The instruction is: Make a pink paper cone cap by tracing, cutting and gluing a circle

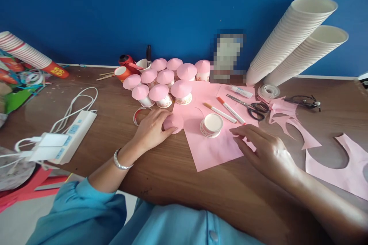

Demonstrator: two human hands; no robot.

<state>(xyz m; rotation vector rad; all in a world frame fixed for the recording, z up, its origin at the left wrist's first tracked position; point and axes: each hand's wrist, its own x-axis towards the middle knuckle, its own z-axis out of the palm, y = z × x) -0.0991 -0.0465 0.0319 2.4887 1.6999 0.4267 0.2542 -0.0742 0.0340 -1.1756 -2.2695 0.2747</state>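
My left hand [153,128] has its thumb and fingers around the edge of a pink paper cone [174,122], low over the table. To the right of it, a short white paper cup piece [212,124] with a patterned rim stands upside down on a pink paper sheet [198,157]. My right hand [263,147] hovers beside that cup piece, not touching it, with thumb and fingers apart and nothing between them. Behind my left hand stands a group of small cups topped with pink cones [159,92].
Two markers [231,111], scissors [250,105], a glue tube [240,92] and a tape roll [268,91] lie to the right. Tall cup stacks [293,38] lean on the wall. Paper scraps [336,168] lie far right; a power strip [76,134] is at left.
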